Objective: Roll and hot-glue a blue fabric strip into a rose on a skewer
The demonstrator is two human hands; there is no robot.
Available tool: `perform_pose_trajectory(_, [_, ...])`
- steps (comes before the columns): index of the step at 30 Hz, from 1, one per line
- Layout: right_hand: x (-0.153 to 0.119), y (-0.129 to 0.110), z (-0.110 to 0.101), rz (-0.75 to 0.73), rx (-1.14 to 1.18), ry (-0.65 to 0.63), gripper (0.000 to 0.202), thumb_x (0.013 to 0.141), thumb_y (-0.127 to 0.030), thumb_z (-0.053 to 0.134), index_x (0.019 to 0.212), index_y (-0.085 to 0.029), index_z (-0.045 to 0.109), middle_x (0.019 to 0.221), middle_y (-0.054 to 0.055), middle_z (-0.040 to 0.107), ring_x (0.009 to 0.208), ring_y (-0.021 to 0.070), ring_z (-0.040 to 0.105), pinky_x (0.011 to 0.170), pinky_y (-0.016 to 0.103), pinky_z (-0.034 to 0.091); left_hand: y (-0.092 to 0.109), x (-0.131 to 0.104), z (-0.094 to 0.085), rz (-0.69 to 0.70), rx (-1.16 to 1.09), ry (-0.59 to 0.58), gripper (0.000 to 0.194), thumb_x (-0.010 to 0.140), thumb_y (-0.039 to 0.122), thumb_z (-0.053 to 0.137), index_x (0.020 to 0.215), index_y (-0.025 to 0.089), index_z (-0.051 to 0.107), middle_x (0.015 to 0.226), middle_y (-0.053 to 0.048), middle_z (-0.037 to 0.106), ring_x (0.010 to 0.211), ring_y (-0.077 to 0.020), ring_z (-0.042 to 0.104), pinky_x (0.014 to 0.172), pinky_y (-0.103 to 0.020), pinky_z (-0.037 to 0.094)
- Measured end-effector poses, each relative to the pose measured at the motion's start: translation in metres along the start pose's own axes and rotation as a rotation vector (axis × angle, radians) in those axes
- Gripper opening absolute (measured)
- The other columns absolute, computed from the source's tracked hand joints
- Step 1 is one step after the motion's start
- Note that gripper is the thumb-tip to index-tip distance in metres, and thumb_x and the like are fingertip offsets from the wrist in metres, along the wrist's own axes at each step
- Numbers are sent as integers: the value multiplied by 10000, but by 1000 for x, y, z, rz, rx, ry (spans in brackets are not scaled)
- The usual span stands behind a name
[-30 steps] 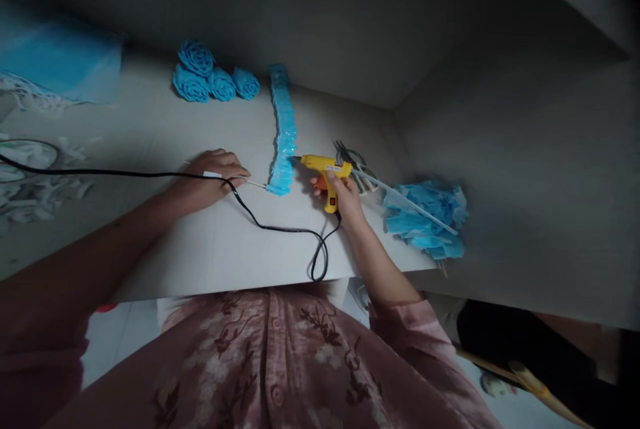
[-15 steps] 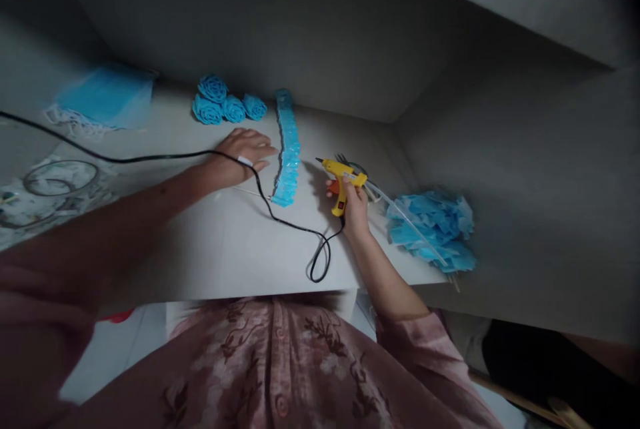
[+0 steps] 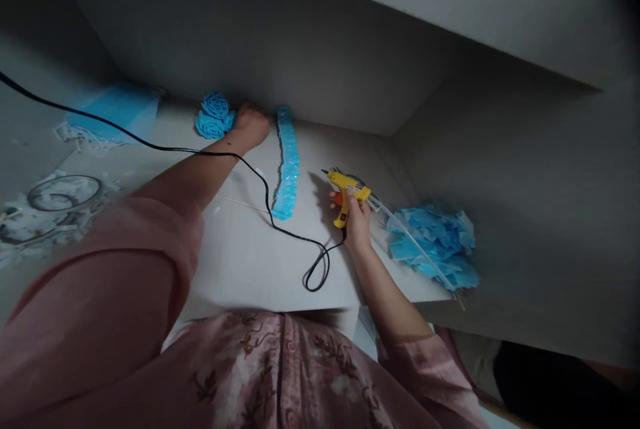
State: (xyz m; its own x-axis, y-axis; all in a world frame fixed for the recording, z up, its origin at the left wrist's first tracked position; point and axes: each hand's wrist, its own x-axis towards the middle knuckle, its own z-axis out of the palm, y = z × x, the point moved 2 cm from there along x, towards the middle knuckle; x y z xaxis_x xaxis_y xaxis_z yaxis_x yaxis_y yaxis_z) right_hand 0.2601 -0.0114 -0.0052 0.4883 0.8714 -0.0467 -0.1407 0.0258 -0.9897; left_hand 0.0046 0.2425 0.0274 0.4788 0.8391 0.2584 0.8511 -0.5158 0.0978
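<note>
Reaching across to the far side of the table [image 3: 235, 269], the left arm goes obliquely forward, and its left hand [image 3: 254, 125] is low near the back wall, with the back of the hand upward. It is just beside the blue rosettes [image 3: 213, 125], between them and the top end of the ruffled blue strip [image 3: 289, 169]. The fingers of this hand are turned away and hidden, so I cannot tell if its grip is apart, together or closed on something.

The right forearm comes up from the near edge, leaning slightly to the left, and the right hand [image 3: 356, 215] has its grip wrapped around the handle of the yellow glue gun [image 3: 346, 190]. The nozzle points to the left and a little away from the body, toward the strip but apart from it.

The strip lies lengthwise on the table, between the two hands, and a thin stick [image 3: 243, 204] extends leftward from its near end. A black cable [image 3: 170, 148] passes over the left forearm, crosses the stick and makes a loop below the gun. To the right is a pile of blue ruffled pieces [image 3: 433, 242]; at far left are flat blue sheets [image 3: 117, 112].
</note>
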Motion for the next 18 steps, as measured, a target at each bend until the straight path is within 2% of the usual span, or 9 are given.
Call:
perform_pose_trajectory(5, [3, 3, -1, -21, 12, 15, 594, 748, -744, 879, 985, -210, 768, 858, 66, 856, 656, 177, 701, 605, 298, 526, -12, 11, 10, -126, 14, -39, 322, 1070, 28, 493, 1138, 39, 807, 1253, -185, 788, 1211, -260, 556, 1198, -549, 349])
perform_pose_trajectory(9, [3, 6, -1, -7, 2, 35, 609, 744, -752, 867, 996, -205, 772, 886, 81, 867, 656, 184, 698, 582, 300, 504, -15, 12, 12, -143, 14, -42, 364, 1091, 22, 446, 1167, 33, 801, 1229, -185, 774, 1217, -262, 526, 1199, -574, 337])
perform_pose_trajectory(12, [4, 6, -1, 12, 6, 49, 622, 722, -742, 870, 1007, -198, 776, 887, 81, 875, 643, 176, 695, 545, 281, 462, -7, 6, 5, -102, 18, -21, 374, 1102, 81, 507, 1372, 43, 764, 1420, -197, 734, 1346, -291, 512, 1242, -578, 316])
perform_pose_trajectory(15, [4, 5, -1, 16, 12, 42, 626, 713, -742, 870, 1000, -194, 774, 880, 80, 875, 631, 169, 699, 528, 272, 453, 10, -6, -5, -8, 13, 29, 527, 1078, 143, 605, 1602, 115, 657, 1658, -196, 605, 1518, -358, 471, 1285, -580, 305])
perform_pose_trajectory(18, [4, 5, -1, 6, 10, 28, 600, 726, -722, 880, 993, -194, 779, 898, 81, 878, 624, 153, 688, 528, 262, 461, 28, -27, -13, 125, -33, 96, 488, 1093, 172, 572, 1564, 130, 692, 1561, -209, 682, 1498, -402, 551, 1278, -583, 356])
